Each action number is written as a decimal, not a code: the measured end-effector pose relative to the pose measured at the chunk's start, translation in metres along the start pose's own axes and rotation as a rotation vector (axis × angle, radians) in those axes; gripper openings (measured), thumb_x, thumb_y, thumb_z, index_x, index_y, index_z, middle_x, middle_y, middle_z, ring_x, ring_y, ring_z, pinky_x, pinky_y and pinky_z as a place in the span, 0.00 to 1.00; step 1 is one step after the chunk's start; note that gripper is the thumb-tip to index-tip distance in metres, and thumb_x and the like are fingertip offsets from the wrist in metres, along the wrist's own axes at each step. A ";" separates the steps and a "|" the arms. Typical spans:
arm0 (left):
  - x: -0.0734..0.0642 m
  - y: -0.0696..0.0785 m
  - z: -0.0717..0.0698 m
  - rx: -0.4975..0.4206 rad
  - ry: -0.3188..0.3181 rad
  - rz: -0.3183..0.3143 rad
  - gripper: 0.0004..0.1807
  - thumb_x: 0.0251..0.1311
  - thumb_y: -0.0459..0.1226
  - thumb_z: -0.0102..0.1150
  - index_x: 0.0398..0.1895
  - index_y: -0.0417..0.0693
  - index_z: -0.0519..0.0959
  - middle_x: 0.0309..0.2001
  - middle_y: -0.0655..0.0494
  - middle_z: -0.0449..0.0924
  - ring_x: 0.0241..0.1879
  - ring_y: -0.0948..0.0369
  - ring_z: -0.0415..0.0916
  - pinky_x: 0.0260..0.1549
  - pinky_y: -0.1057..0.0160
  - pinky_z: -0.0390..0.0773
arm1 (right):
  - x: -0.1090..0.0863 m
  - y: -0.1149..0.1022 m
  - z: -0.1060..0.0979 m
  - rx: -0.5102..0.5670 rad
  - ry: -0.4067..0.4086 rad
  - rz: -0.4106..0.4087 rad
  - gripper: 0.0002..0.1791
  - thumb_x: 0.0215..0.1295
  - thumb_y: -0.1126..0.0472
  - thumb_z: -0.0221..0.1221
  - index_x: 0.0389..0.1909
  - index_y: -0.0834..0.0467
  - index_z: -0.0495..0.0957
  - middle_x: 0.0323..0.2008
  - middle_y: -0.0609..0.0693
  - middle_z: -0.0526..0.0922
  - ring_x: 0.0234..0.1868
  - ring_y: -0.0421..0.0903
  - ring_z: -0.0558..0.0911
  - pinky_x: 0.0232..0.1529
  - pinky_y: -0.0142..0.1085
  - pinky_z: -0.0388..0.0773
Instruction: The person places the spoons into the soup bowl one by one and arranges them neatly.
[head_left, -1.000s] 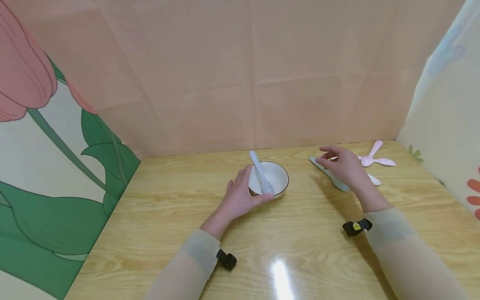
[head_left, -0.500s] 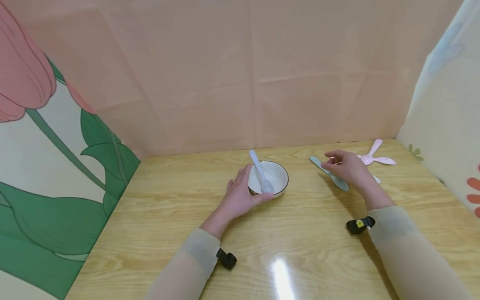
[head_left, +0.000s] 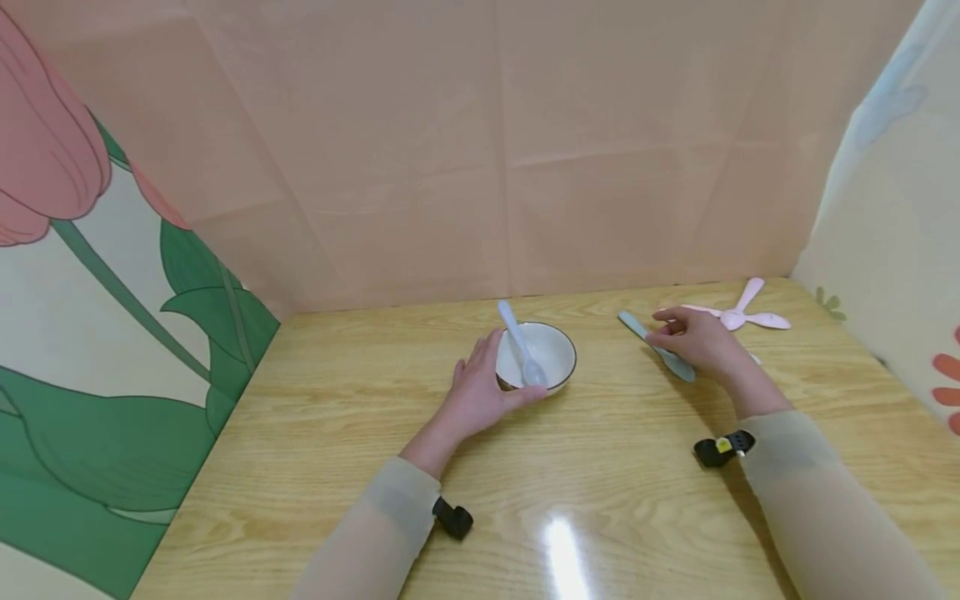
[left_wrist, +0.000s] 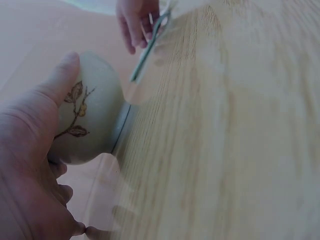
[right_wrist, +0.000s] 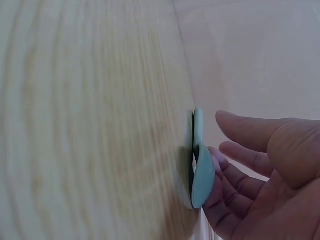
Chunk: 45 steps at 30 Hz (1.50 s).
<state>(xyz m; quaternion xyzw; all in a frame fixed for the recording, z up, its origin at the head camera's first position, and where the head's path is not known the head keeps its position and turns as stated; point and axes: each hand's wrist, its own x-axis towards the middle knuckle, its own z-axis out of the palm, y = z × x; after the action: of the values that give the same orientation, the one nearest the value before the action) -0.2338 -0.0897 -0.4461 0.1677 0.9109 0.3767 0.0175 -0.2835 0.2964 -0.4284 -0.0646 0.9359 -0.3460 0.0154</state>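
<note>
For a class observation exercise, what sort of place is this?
Probably a screened-off indoor tabletop: a wood-grain table, a pinkish backdrop behind it and a tulip-printed panel on the left.

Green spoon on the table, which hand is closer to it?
Right. The right hand is right at the green spoon, fingers close to it, though contact is unclear; the left hand is farther off to the person's left, holding the bowl.

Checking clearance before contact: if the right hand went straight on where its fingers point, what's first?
Likely the green spoon, right by the right hand, then the table under it. Depth is unclear; I can't tell whether hand and spoon already touch.
</note>
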 end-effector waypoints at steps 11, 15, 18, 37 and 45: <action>0.000 -0.003 0.001 0.005 -0.005 -0.006 0.68 0.59 0.71 0.74 0.92 0.56 0.47 0.87 0.52 0.56 0.88 0.55 0.45 0.82 0.34 0.38 | 0.006 0.006 0.006 0.001 -0.008 0.008 0.33 0.77 0.55 0.71 0.72 0.73 0.75 0.51 0.65 0.85 0.48 0.55 0.80 0.48 0.41 0.74; 0.000 -0.004 0.001 0.003 0.005 0.006 0.66 0.60 0.71 0.74 0.91 0.55 0.49 0.85 0.52 0.59 0.86 0.55 0.50 0.82 0.33 0.39 | 0.009 0.006 0.006 -0.016 -0.020 0.016 0.34 0.75 0.55 0.72 0.71 0.72 0.76 0.49 0.64 0.85 0.47 0.56 0.79 0.47 0.43 0.74; 0.000 -0.004 0.000 0.010 0.006 0.007 0.66 0.60 0.71 0.74 0.91 0.55 0.49 0.84 0.52 0.60 0.85 0.55 0.53 0.82 0.33 0.39 | 0.010 0.005 0.007 -0.037 -0.036 0.022 0.34 0.75 0.55 0.73 0.70 0.72 0.76 0.48 0.63 0.83 0.45 0.55 0.77 0.45 0.43 0.73; -0.001 -0.002 -0.002 0.006 0.008 0.010 0.65 0.61 0.70 0.74 0.90 0.56 0.50 0.83 0.51 0.62 0.85 0.55 0.53 0.82 0.33 0.39 | 0.011 0.004 0.007 -0.095 -0.026 0.002 0.30 0.71 0.57 0.73 0.65 0.73 0.80 0.47 0.66 0.86 0.48 0.63 0.82 0.49 0.52 0.77; -0.001 -0.003 -0.003 -0.002 0.010 0.016 0.64 0.61 0.69 0.74 0.90 0.53 0.50 0.83 0.49 0.62 0.85 0.53 0.54 0.82 0.33 0.40 | 0.013 0.003 0.006 -0.125 -0.020 -0.012 0.30 0.72 0.56 0.72 0.65 0.74 0.80 0.50 0.70 0.86 0.51 0.67 0.84 0.54 0.61 0.78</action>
<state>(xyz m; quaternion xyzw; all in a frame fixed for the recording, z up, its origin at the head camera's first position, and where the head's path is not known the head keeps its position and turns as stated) -0.2340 -0.0938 -0.4462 0.1731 0.9093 0.3783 0.0103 -0.2964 0.2933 -0.4350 -0.0745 0.9551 -0.2863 0.0189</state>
